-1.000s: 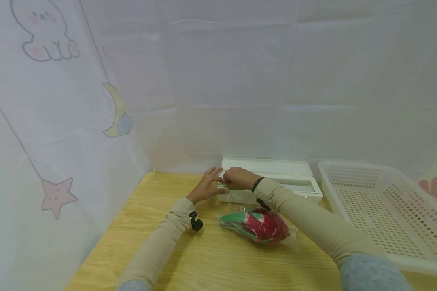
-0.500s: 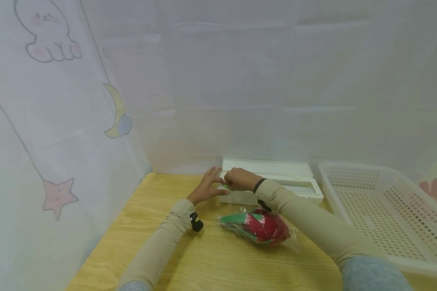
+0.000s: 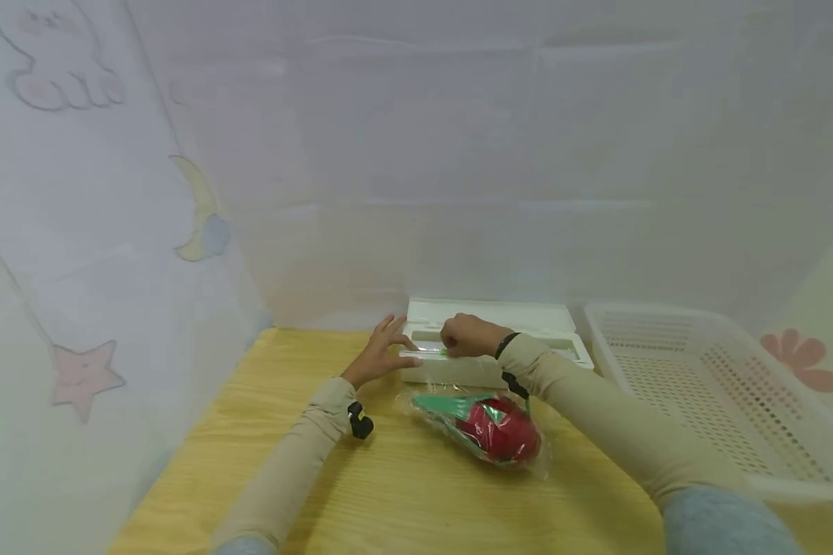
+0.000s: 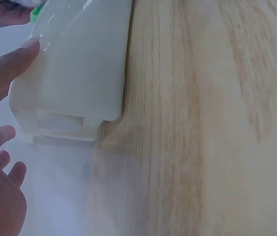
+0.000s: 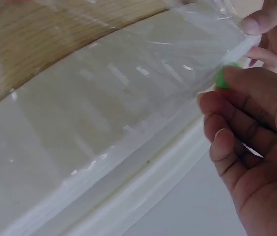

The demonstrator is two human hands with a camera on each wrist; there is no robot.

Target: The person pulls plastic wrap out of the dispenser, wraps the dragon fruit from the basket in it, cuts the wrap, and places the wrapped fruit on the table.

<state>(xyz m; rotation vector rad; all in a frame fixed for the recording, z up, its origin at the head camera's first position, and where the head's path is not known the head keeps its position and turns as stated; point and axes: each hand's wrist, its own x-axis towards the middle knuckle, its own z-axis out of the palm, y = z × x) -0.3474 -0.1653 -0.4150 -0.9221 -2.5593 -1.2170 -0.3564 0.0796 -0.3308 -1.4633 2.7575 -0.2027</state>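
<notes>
A long white cling film dispenser (image 3: 451,375) lies at the back of the table with its lid (image 3: 489,312) raised. Clear cling film (image 5: 143,71) runs over its front wall. At the dispenser's left end, my left hand (image 3: 378,357) pinches the front edge between thumb and index finger, the other fingers spread. My right hand (image 3: 475,336) pinches a small green slide cutter (image 5: 220,79) on the front rim, between thumb and index finger. In front of the dispenser lies a red, rounded thing with green leaf-like parts (image 3: 503,432), wrapped in clear film.
A white perforated plastic basket (image 3: 600,347) stands right of the dispenser. The wooden table (image 3: 403,509) meets a pale printed cloth backdrop (image 3: 416,154) behind and at the left. Each wrist wears a small black camera (image 3: 359,420).
My right hand has slid the green slide cutter a short way rightward along the dispenser. My left hand keeps its place at the left end. The head view has shifted slightly.
</notes>
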